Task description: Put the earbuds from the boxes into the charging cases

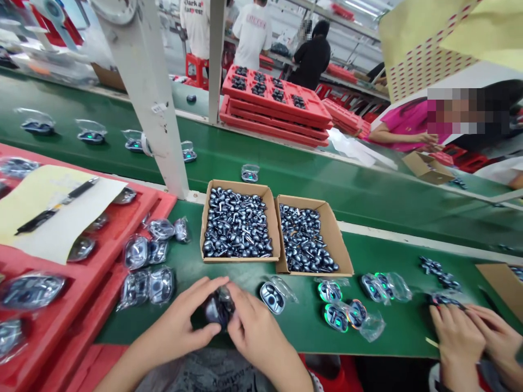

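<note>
Near the bench's front edge, my left hand (pixel 196 313) and my right hand (pixel 249 313) are both closed around a dark earbud case (pixel 217 309), with fingertips meeting at its top. Fingers cover much of the case, so its inside is hidden. Just right of my hands lies an open case (pixel 273 296) with a clear lid. Beyond them are two cardboard boxes, the left box (pixel 240 259) and the right box (pixel 341 256), full of dark earbuds. Wrapped cases (pixel 147 286) sit left of my hands.
Red trays (pixel 118 245) hold wrapped cases, paper and a pen at left. Lit open cases (pixel 335 317) lie at right, beside another person's hands (pixel 461 332). A white post (pixel 151 98) rises ahead. Stacked red trays (pixel 273 122) stand beyond the green belt (pixel 286 177).
</note>
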`<state>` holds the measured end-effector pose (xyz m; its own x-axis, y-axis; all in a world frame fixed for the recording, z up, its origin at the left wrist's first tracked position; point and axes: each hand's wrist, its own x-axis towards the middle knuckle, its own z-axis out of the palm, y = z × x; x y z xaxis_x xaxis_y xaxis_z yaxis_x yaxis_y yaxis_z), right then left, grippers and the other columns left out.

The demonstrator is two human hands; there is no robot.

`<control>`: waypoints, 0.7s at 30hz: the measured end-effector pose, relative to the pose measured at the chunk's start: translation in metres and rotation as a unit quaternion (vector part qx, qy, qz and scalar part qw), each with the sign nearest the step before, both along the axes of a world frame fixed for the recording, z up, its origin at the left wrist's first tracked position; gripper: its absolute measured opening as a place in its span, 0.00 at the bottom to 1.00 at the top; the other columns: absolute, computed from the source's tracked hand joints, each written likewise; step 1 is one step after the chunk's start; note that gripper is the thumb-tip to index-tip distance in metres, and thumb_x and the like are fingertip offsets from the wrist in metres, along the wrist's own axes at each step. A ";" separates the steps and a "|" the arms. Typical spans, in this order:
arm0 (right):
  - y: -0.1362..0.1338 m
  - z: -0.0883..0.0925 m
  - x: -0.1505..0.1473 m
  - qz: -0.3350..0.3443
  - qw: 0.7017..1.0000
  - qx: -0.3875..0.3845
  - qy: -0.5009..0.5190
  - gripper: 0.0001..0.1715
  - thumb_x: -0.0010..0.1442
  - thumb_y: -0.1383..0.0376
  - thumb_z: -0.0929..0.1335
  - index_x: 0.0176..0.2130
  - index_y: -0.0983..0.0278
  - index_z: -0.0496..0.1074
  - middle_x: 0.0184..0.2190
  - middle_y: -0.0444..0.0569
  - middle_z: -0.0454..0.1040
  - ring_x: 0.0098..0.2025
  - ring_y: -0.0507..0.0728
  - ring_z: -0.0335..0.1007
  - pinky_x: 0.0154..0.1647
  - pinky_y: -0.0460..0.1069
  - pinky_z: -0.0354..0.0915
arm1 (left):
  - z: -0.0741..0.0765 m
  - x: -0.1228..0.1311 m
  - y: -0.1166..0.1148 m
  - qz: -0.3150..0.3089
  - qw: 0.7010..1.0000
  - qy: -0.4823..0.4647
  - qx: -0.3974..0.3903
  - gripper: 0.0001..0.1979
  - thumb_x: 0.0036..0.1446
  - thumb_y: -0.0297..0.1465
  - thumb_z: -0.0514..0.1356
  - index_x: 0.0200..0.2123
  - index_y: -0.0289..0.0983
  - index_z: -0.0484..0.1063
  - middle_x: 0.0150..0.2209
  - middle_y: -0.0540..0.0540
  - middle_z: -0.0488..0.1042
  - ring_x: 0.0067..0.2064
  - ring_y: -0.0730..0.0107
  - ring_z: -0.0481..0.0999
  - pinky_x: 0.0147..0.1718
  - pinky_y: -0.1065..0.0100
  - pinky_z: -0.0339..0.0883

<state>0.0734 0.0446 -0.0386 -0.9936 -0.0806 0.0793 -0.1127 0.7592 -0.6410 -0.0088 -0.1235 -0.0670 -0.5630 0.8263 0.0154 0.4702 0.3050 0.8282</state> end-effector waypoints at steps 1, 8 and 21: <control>0.003 -0.003 0.001 0.002 1.000 -0.004 0.006 0.30 0.50 0.75 0.56 0.54 0.70 0.56 0.42 0.57 0.70 0.41 0.57 0.68 0.42 0.53 0.68 | -0.004 0.000 -0.001 -0.012 1.000 -0.009 0.007 0.34 0.49 0.29 0.58 0.58 0.46 0.48 0.56 0.44 0.60 0.57 0.57 0.58 0.54 0.52 0.52; 0.014 -0.023 -0.005 -0.043 0.995 0.049 0.076 0.20 0.60 0.67 0.56 0.51 0.70 0.60 0.34 0.54 0.73 0.34 0.56 0.70 0.34 0.49 0.68 | -0.015 0.009 -0.001 -0.019 0.997 -0.075 -0.002 0.33 0.49 0.26 0.56 0.58 0.42 0.48 0.57 0.42 0.59 0.55 0.62 0.61 0.52 0.58 0.59; 0.010 -0.019 -0.024 -0.179 0.959 0.209 0.065 0.15 0.52 0.65 0.65 0.42 0.65 0.69 0.37 0.53 0.70 0.36 0.59 0.63 0.34 0.52 0.63 | 0.021 -0.105 -0.004 0.176 0.879 0.325 -0.302 0.23 0.53 0.36 0.51 0.53 0.40 0.59 0.50 0.37 0.65 0.51 0.43 0.61 0.38 0.49 0.63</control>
<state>0.0497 0.0542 -0.0577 -0.9476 0.2123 0.2388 0.1453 0.9520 -0.2695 -0.1142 -0.1277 -0.0460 -0.8193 0.5715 0.0465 0.5733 0.8173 0.0577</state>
